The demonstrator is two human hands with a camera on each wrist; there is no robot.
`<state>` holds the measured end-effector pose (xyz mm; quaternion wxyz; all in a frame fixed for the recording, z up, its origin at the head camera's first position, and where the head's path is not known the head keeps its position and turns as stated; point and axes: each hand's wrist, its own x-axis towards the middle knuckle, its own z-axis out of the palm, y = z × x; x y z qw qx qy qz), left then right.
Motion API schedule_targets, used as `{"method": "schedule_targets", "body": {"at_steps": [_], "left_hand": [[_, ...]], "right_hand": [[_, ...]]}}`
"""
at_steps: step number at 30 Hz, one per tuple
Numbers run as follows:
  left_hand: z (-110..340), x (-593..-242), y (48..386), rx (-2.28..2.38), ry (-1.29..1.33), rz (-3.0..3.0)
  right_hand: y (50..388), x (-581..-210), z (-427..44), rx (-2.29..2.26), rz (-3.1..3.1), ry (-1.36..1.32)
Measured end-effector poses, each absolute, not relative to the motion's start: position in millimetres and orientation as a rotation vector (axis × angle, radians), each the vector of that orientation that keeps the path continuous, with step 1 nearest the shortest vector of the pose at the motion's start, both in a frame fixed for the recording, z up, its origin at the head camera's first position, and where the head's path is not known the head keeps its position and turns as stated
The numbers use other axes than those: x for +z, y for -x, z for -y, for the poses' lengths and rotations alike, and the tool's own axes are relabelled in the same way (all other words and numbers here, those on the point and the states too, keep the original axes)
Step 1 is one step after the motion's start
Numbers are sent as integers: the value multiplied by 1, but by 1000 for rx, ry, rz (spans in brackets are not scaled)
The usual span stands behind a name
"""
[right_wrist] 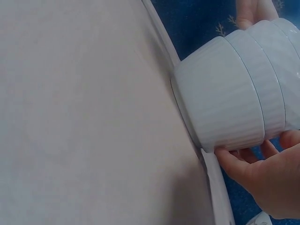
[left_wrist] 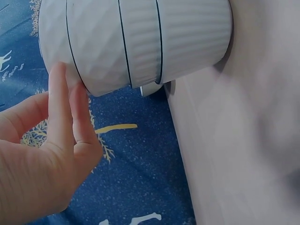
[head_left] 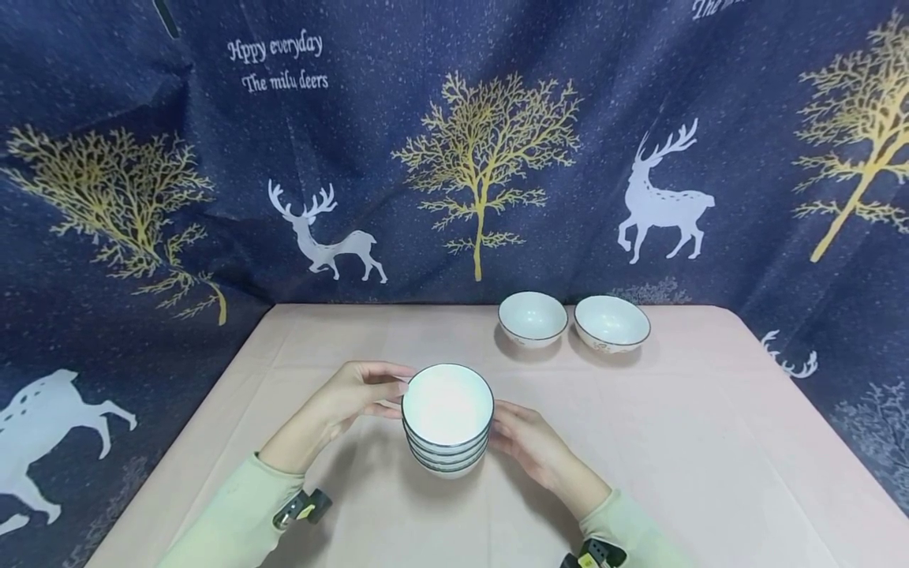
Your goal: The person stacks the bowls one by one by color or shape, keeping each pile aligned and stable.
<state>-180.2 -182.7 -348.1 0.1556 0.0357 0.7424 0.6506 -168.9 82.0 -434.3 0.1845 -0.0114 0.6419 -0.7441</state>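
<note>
A stack of several white bowls [head_left: 447, 406] with dark rims stands upright on the table, nested in one another. From its left side my left hand [head_left: 362, 390] reaches in, and its extended fingertips touch the upper bowls [left_wrist: 91, 42]. On the opposite side my right hand [head_left: 533, 446] lays loosely bent fingers against the outer wall of the stack, down to the lowest bowl [right_wrist: 220, 98] in the right wrist view. Neither hand closes around the stack. Some fingertips of both hands are hidden behind the bowls.
Two more white bowls stand side by side near the back edge: a left one [head_left: 533, 319] and a right one [head_left: 612, 323]. A pale pink cloth covers the table [head_left: 710, 450]. Behind it hangs a dark blue curtain [head_left: 440, 47] with deer and trees.
</note>
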Motion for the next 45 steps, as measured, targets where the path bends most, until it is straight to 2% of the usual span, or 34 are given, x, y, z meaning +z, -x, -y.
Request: {"method": "schedule_targets", "body": {"at_steps": [28,36,45], "left_hand": [[184,-356,173,1941,-125,-2074],[174,-351,167,2052,9,-2135],[163,-346,161,2181,38,-2168]], "right_hand": [[167,-432,-81,-2113,-1807,32],[165,-425,-86,-2058,-1846,88],[163,-421,-100,-2060,-1793,213]]}}
